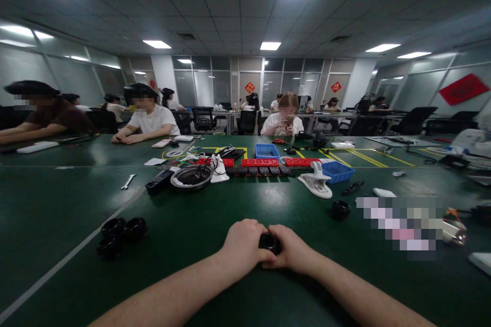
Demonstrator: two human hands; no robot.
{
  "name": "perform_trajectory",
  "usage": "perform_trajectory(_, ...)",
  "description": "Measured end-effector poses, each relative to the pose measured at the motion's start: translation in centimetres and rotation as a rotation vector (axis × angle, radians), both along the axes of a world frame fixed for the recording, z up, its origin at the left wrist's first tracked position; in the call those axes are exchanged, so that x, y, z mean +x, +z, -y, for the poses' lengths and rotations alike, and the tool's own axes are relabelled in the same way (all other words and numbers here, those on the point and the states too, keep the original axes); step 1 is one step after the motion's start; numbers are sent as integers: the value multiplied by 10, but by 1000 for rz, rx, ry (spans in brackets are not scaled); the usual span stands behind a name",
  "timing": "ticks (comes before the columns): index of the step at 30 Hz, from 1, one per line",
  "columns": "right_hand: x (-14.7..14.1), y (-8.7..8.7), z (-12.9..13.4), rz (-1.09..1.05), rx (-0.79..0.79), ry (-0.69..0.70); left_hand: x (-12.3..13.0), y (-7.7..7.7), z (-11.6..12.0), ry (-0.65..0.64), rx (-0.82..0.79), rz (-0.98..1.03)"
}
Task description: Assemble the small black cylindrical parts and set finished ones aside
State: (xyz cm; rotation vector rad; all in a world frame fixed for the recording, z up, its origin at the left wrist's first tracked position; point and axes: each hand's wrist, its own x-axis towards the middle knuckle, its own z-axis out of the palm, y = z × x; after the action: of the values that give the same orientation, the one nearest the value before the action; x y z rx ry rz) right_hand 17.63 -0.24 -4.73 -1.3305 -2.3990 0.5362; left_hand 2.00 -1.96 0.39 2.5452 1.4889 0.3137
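The left hand (245, 246) and right hand (290, 248) come together around a glossy black ring-shaped piece with a central hole (269, 241), gripping it from both sides low over the dark green worktop (184, 281); whether it rests on the surface cannot be told. The piece lies near the worktop's close edge, its sides partly covered by the fingers. Well off to the left, three similar black round pieces (135, 229) sit bunched together, and a single black round piece (341, 210) sits to the right, beyond the right hand. Further back, a row of red socket strips (260, 162) stretches across the middle, with a white clip-shaped stand (316, 184) and a blue plastic tray (337, 172) at its right end. At its left end are a second white stand (219, 171), a round metal-rimmed dish (192, 188) holding dark cable, and a long black box (158, 182). A silver wrench (128, 182) lies farther left. A blurred patch hides part of the right side. Across the worktop sits a co-worker in a white shirt (152, 121).
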Motion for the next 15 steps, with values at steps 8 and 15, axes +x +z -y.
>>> perform_trajectory(8,-12,0,14,115,177,-182,2,-2,1,76,41,-11)
perform_trajectory(15,8,9,-1,-98,-101,199,-10,-2,-11,-159,-36,68)
